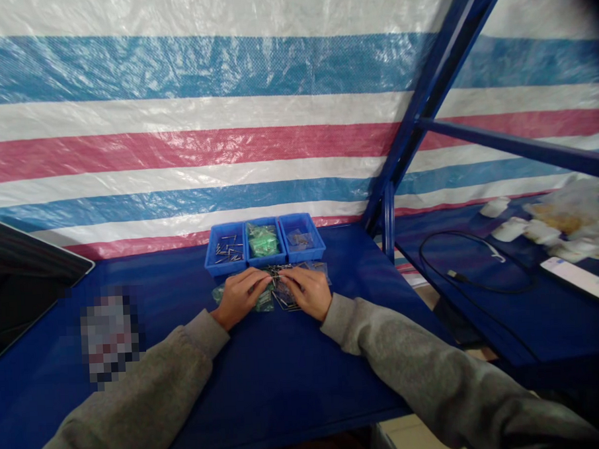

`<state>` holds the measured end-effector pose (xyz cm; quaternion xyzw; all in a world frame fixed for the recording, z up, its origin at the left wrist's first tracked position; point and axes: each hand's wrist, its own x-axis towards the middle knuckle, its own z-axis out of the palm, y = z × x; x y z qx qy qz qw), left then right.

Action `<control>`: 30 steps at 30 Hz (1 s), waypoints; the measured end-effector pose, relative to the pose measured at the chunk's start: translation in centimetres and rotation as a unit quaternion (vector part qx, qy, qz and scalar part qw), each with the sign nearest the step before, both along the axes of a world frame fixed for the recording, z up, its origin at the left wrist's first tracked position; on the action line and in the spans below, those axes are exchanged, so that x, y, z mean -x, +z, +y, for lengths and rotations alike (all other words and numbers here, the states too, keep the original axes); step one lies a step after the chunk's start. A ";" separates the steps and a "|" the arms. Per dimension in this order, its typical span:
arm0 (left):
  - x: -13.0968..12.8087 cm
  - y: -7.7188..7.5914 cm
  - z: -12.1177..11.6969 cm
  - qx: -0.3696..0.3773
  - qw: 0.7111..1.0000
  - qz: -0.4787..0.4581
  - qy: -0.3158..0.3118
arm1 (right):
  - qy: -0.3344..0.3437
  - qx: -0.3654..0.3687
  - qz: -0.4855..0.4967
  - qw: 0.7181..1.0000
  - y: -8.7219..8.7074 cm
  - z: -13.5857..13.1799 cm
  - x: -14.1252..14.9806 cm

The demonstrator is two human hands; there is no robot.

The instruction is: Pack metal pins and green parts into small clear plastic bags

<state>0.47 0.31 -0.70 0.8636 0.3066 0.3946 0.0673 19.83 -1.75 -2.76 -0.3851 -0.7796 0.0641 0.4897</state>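
My left hand (239, 296) and my right hand (306, 292) meet over a mixed pile on the blue table, fingertips pinched together. Whatever is between the fingers is too small to name. Under and around them lie thin metal pieces (289, 306), a green plastic bag (266, 301) and a clear bag (320, 268). Just beyond stand three joined blue bins: the left bin (225, 265) has L-shaped metal pieces like hex keys (230, 247), the middle bin (266, 259) green bags (263, 240), and the right bin (305, 255) small clear packets (300, 239).
A dark screen-like panel (24, 283) stands at the left, near a pixelated patch (110, 335). A blue metal frame (405, 140) rises on the right. On the neighbouring table are a black cable (473, 284), a phone (582, 279) and white bundles (511, 228). Striped sheeting (201, 149) hangs behind.
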 end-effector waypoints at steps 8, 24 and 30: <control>0.1 -0.2 0.1 -0.009 1.000 -0.001 -0.005 | -0.012 0.007 -0.024 1.000 0.0 0.0 0.0; -0.1 -0.6 0.2 -0.028 0.999 -0.027 -0.002 | -0.018 0.026 -0.033 0.999 -0.3 0.1 -0.2; -0.1 -0.4 0.2 -0.031 0.999 -0.031 -0.001 | -0.023 0.029 -0.046 0.998 -0.2 0.0 -0.2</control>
